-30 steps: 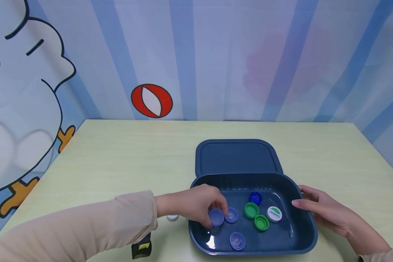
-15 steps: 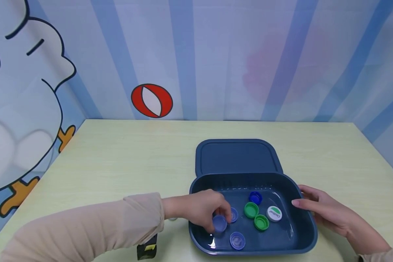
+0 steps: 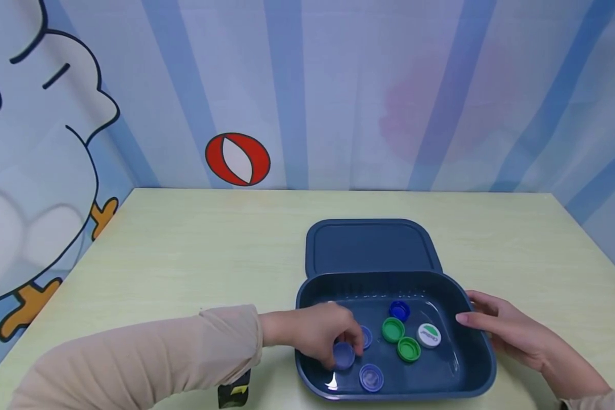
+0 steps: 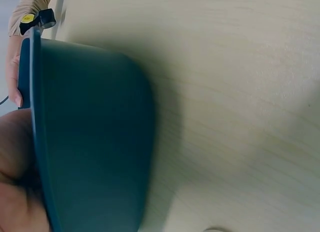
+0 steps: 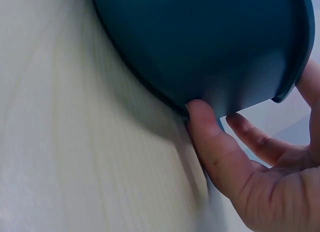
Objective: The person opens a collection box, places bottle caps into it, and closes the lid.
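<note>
Inside the dark blue plastic box [image 3: 441, 390], my left hand [image 3: 328, 330] pinches a periwinkle bottle cap [image 3: 344, 356] low over the floor, near the left end. A similar periwinkle cap [image 3: 366, 337] is partly hidden behind the fingers, and another periwinkle cap [image 3: 371, 377] lies toward the front wall. Two green caps [image 3: 392, 329], a darker blue cap [image 3: 400, 310] and a white cap with a green mark [image 3: 429, 335] lie around the middle. My right hand [image 3: 517, 336] grips the box's right side, thumb over the rim and fingers against the outer wall.
Behind the box lies its dark blue lid [image 3: 371, 245], flat on the pale wood table [image 3: 210, 245]. A small part of a pale round thing [image 4: 216, 229] shows at the bottom edge of the left wrist view. A striped cartoon backdrop [image 3: 328, 85] stands behind the table.
My left hand has shifted slightly right and toward the front with the pinched periwinkle cap. Its wrist now covers the white thing seen left of the box. My right hand stays put.
</note>
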